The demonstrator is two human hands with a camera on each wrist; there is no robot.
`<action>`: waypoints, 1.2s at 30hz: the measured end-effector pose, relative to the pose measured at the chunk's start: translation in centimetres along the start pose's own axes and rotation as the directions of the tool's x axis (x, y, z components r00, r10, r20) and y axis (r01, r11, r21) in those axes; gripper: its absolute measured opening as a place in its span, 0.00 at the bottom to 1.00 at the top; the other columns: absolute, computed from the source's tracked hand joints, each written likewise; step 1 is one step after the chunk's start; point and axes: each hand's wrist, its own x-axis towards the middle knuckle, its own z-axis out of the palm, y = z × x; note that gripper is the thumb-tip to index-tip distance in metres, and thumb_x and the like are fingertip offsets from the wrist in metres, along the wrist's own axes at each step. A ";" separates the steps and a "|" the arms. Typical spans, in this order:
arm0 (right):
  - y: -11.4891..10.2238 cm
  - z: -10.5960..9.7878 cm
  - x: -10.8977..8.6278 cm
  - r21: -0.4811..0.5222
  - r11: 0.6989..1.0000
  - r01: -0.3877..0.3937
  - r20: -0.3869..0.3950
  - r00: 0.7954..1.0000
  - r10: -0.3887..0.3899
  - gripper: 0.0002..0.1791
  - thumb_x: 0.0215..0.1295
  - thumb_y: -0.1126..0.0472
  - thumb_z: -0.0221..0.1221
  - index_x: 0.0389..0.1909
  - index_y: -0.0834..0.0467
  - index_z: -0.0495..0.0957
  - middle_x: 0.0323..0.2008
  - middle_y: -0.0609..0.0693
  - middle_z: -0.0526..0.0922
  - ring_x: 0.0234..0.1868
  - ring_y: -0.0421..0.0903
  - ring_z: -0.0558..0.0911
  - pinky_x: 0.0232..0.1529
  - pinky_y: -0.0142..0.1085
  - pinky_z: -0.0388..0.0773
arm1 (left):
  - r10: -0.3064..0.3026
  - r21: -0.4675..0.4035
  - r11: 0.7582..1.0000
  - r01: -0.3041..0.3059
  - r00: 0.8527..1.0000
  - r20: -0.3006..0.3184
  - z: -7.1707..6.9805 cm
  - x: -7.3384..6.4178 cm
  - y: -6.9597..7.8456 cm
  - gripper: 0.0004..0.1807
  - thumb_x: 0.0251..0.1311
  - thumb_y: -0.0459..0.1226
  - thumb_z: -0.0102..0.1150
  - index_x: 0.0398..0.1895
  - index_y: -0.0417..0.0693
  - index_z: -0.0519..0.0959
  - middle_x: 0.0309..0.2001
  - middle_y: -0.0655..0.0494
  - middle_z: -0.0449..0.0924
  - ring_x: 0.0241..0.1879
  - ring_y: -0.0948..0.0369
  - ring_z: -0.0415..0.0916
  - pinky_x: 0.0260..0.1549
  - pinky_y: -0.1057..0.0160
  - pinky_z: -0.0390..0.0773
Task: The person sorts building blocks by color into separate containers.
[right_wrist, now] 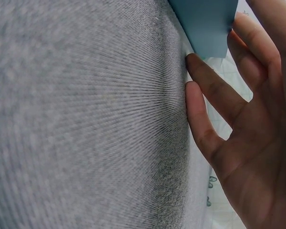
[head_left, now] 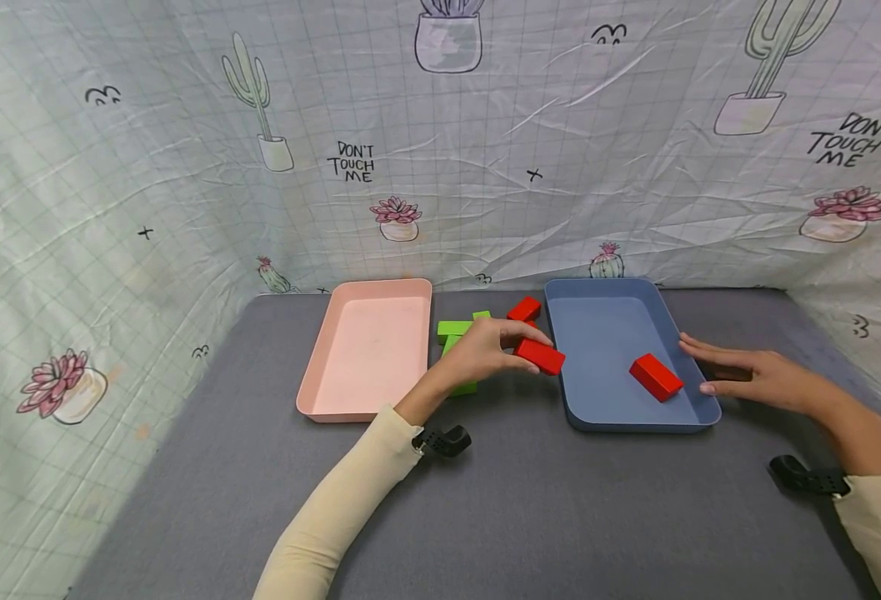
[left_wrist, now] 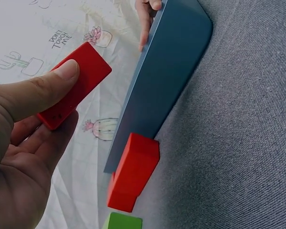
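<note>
My left hand (head_left: 485,348) pinches a red block (head_left: 540,357) between thumb and fingers, raised near the left rim of the blue tray (head_left: 605,321). The left wrist view shows the thumb lying flat on this red block (left_wrist: 88,78). Inside the tray, toward its right side, lies another red block (head_left: 656,377). My right hand (head_left: 766,379) is at the tray's right wall with fingers extended, fingertips right at the rim. In the right wrist view the right hand (right_wrist: 250,124) has its fingers spread beside the tray's wall (right_wrist: 207,28).
More red blocks (head_left: 524,309) sit just left of the blue tray. Several green blocks (head_left: 455,327) lie partly hidden behind my left hand and forearm. A pink tray (head_left: 380,350) stands farther left on the grey cloth (head_left: 515,500). A printed curtain (head_left: 478,150) hangs behind.
</note>
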 end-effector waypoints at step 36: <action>-0.2 0.2 0.0 0.010 0.999 0.049 -0.006 0.999 -0.049 0.39 0.68 0.51 0.66 0.78 0.47 0.63 0.66 0.10 0.52 0.58 0.07 0.50 0.60 0.77 0.56 | 0.055 -0.015 0.998 -0.055 0.998 0.018 0.5 0.1 0.1 0.23 0.54 0.31 0.76 0.56 0.45 0.85 0.49 0.51 0.86 0.41 0.64 0.81 0.45 0.69 0.82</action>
